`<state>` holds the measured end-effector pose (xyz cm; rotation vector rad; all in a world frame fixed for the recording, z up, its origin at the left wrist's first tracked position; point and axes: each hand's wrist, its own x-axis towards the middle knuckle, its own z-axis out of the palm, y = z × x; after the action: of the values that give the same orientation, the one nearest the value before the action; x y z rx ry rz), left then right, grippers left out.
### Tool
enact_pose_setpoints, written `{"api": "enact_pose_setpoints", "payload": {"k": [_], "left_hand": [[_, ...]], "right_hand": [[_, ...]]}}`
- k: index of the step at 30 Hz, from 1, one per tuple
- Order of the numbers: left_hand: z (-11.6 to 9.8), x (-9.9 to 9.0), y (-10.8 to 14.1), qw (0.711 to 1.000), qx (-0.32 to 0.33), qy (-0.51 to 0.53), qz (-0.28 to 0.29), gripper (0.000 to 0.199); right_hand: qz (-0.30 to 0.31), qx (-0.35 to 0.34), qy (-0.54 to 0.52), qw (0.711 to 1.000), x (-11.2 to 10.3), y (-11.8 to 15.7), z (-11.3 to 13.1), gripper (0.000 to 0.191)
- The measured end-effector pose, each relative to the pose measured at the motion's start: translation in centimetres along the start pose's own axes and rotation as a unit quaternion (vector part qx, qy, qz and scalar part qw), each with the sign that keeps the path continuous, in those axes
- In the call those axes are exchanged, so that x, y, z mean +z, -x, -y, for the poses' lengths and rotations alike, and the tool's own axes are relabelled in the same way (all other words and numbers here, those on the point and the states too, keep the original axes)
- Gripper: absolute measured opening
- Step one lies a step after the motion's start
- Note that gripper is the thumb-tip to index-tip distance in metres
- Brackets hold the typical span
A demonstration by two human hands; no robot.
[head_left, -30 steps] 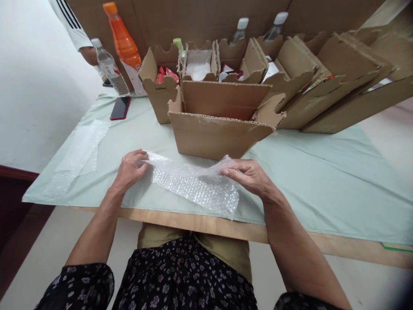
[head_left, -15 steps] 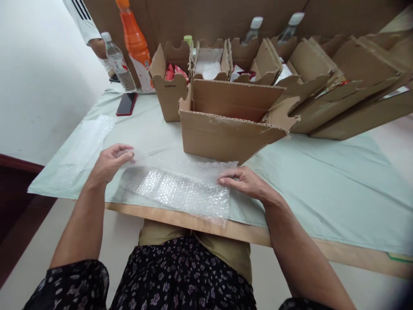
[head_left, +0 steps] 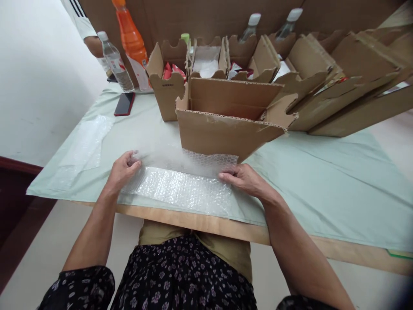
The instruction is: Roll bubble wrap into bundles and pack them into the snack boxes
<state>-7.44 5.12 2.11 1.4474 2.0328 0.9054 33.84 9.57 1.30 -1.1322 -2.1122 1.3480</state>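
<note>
A clear sheet of bubble wrap lies near the front edge of the cloth-covered table, its far part lifted between my hands. My left hand pinches the left end of the raised part between thumb and fingers. At the opposite end my right hand is closed on the wrap, thumb toward the left. Just behind the raised wrap stands an open cardboard box, tilted outward at its right side. A second piece of bubble wrap rests flat on the table to the left.
Several narrow cardboard boxes with packets inside line the back. A phone, a water bottle and an orange drink bottle stand or lie at the back left. Behind them shows another person's arm.
My left hand has moved right, closer to my right hand. The wrap's far part now stands up more between them. My right hand has barely moved.
</note>
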Motion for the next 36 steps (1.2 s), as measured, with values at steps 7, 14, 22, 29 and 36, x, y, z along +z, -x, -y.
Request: {"api": "enact_pose_setpoints", "payload": {"k": [7,14,22,29,36], "left_hand": [[0.3,0.5,1.3,0.999,0.014,-0.028,0.012,0.059],[0.4,1.4,2.2,0.996,0.031,-0.074,0.031,0.058],[-0.3,1.9,2.1,0.984,0.015,-0.169,0.051,0.073],[0.2,3.8,4.3,0.95,0.151,-0.221,-0.161,0.073],[-2.5,7.8,7.8,0.92,0.307,-0.242,0.014,0.037]], "right_hand": [[0.026,0.006,0.02,0.999,-0.7,0.5,1.0,0.047],[0.001,0.057,0.01,0.998,-1.7,1.0,0.0,0.044],[-0.066,0.083,0.091,0.99,-1.9,1.4,-1.1,0.034],[-0.093,0.107,0.199,0.97,-1.5,1.5,-0.3,0.023],[-0.336,0.02,0.339,0.879,1.3,2.6,0.0,0.021]]}}
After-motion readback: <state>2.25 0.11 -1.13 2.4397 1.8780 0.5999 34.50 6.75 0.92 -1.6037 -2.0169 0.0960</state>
